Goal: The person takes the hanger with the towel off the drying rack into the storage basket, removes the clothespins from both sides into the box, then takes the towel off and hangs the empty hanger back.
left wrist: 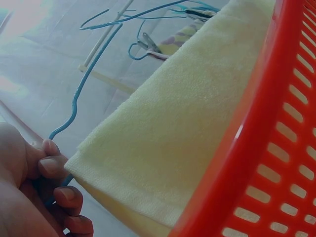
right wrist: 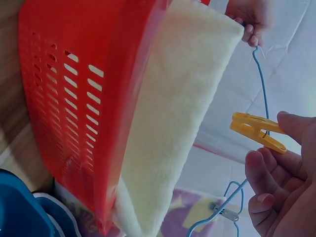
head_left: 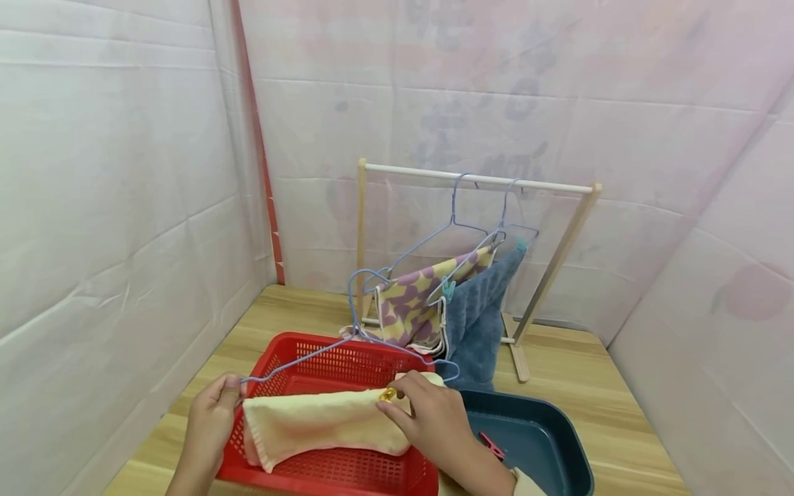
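Head view. The left hand (head_left: 214, 413) grips one end of a blue wire hanger (head_left: 322, 351), fingers curled round the wire at the near-left corner of the red basket (head_left: 347, 475). A cream towel (head_left: 316, 424) is draped over the hanger between the two hands and lies across the basket. The right hand (head_left: 434, 420) pinches a yellow clothespin (head_left: 388, 395) at the towel's upper edge, beside the wire. Beyond the hands stands a wooden drying rack (head_left: 477, 180) carrying a checked towel (head_left: 415, 300) and a blue towel (head_left: 480, 313) on hangers. To the right of the right hand sits a dark blue tray (head_left: 558, 427) holding a red clip (head_left: 492, 446); all rest on the wooden counter (head_left: 589, 386).

Left wrist view. The left hand (left wrist: 34, 192) is closed on the hanger (left wrist: 79, 96), with the towel (left wrist: 173, 128) touching its fingertips and the basket (left wrist: 266, 148) rim just beyond.

Right wrist view. The right hand (right wrist: 284, 168) holds the clothespin (right wrist: 256, 131) between thumb and fingers; its tip sits at the hanger (right wrist: 261, 84) wire, beside the towel (right wrist: 177, 128) rather than on it.

Step in hand, as judged — pegging the towel to the hanger. The next move calls for squeezing the clothespin open and seating it over both the towel's edge and the wire, while the left hand holds the hanger level.
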A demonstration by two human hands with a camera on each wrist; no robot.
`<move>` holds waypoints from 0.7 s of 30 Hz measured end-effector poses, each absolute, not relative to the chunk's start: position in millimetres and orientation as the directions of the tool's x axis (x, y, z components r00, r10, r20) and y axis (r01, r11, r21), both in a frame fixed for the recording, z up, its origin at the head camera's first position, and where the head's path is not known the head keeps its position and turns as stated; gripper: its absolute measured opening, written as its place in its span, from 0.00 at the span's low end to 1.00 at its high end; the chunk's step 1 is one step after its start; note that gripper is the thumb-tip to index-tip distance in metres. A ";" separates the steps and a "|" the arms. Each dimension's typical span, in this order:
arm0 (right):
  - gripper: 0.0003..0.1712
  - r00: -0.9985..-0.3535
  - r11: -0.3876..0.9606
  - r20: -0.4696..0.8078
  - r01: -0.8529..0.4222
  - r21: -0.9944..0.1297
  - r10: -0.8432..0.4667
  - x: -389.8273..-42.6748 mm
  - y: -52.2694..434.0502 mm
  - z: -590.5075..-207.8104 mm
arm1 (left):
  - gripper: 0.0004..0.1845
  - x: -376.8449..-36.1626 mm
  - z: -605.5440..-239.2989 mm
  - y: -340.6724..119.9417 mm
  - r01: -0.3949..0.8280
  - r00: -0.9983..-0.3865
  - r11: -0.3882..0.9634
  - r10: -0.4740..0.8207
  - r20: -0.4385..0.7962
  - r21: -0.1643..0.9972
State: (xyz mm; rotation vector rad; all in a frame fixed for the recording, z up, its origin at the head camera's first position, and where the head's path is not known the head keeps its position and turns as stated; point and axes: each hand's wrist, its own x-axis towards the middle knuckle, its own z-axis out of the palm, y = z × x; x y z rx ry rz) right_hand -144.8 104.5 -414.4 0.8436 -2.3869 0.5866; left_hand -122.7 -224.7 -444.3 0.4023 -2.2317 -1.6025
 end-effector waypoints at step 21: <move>0.13 -0.825 0.846 0.528 -0.419 -0.331 -0.202 -146.2 158.9 -417.3 | 0.23 -121.9 -444.5 -224.0 0.012 -0.895 0.315 -0.421 0.150 0.949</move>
